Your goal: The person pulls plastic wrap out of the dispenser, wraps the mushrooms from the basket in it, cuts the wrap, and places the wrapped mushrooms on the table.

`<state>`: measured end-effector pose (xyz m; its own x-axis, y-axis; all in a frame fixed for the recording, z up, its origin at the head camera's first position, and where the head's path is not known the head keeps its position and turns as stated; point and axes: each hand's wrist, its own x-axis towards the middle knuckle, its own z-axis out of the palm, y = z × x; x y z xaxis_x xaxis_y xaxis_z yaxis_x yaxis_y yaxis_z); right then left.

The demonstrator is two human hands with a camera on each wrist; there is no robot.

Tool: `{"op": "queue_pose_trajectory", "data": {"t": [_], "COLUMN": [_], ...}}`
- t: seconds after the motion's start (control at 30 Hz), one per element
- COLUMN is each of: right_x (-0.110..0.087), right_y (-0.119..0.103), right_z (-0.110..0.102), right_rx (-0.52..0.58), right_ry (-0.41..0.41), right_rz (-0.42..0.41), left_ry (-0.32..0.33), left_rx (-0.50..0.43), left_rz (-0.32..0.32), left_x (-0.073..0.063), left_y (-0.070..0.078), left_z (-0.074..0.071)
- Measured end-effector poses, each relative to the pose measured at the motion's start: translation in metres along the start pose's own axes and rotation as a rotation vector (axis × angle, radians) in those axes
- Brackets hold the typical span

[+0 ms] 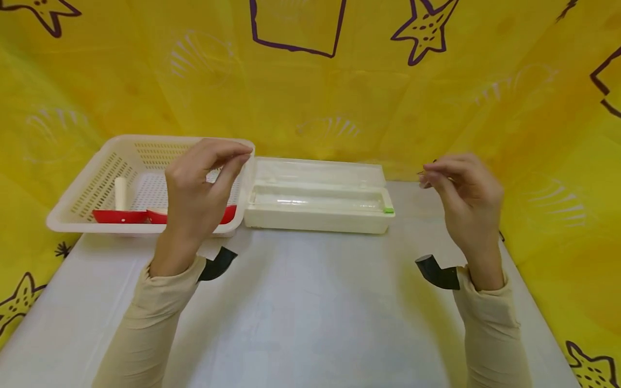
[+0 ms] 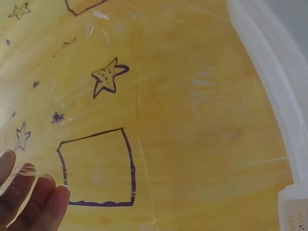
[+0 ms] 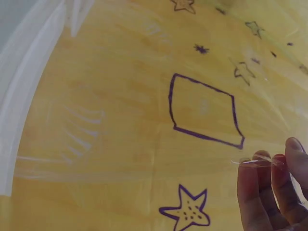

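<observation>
Between the two raised hands a sheet of clear plastic wrap (image 3: 262, 162) shows by its glints and creases in both wrist views; in the head view it is almost invisible. My left hand (image 1: 196, 191) pinches one edge between thumb and fingers, in front of the basket. On the right side, my right hand (image 1: 468, 194) pinches the other edge, where the wrap bunches at the fingertips. A cream wrap dispenser box (image 1: 315, 222) lies on the table beyond and between the hands. Its lid (image 1: 320, 171) stands open at the back, and a green slider (image 1: 389, 210) sits at its right end.
A white plastic basket (image 1: 60, 222) stands left of the box, holding red pieces (image 1: 118, 216) and a pale cylindrical piece (image 1: 121, 194). Yellow patterned cloth (image 1: 310, 97) hangs behind the white table (image 1: 310, 312). Black angled tubes (image 1: 436, 272) stick out from both sleeves.
</observation>
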<state>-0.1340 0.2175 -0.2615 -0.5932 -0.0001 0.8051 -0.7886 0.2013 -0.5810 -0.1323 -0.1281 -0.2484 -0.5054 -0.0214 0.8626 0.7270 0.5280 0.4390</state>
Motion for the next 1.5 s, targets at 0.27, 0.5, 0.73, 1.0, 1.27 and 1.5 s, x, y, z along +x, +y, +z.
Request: {"op": "queue_pose_trajectory", "data": {"t": [0.27, 0.5, 0.73, 1.0, 1.27, 1.5], "right_x": [-0.022, -0.046, -0.069, -0.089, -0.109, -0.127], "right_y": [-0.008, -0.01, -0.008, -0.009, -0.004, 0.009], "right_z": [-0.01, -0.019, -0.027, -0.033, -0.026, -0.013], "right_rx": [0.107, 0.159, 0.211, 0.058, 0.025, 0.041], "right_ry": [-0.078, -0.189, -0.361, -0.604, -0.913, -1.082], "right_rz": [0.084, 0.134, 0.164, 0.259, 0.408, 0.489], "left_ry": [-0.135, -0.297, -0.422, -0.603, -0.704, -0.817], "left_rx": [-0.096, -0.245, -0.306, -0.261, -0.232, -0.229], "left_rz": [-0.099, -0.117, -0.074, -0.121, -0.16, -0.258], "left_x": [-0.018, -0.036, -0.054, -0.079, -0.111, -0.13], "left_y": [0.009, 0.004, 0.0, -0.006, -0.013, -0.018], "left_z": [-0.021, -0.038, -0.047, -0.053, -0.054, -0.056]}}
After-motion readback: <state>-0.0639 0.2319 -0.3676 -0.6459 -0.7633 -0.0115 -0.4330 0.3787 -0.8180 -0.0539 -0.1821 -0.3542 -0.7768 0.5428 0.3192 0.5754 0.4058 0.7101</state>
